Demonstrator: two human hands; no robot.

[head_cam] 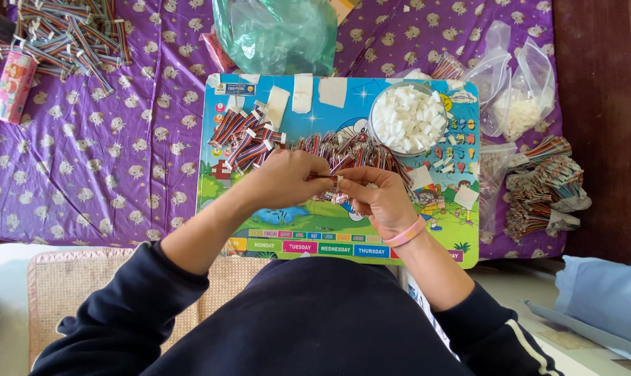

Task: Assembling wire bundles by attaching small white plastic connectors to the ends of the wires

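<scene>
My left hand (287, 179) and my right hand (378, 197) meet over a colourful cartoon board (294, 223). Between their fingertips they pinch a short multicoloured ribbon cable piece (336, 181) with a small white end. Just beyond the hands lies a row of the same striped cable pieces (350, 150), and a small stack of them (242, 136) sits at the board's upper left. A round clear bowl of small white connectors (407, 118) stands at the board's upper right. A pink band circles my right wrist.
A purple patterned cloth (106, 167) covers the surface. A heap of cable pieces (72, 38) lies at top left beside a pink box (12, 87). A green plastic bag (277, 31) is at top centre. Clear bags and bundled cables (541, 188) lie at right.
</scene>
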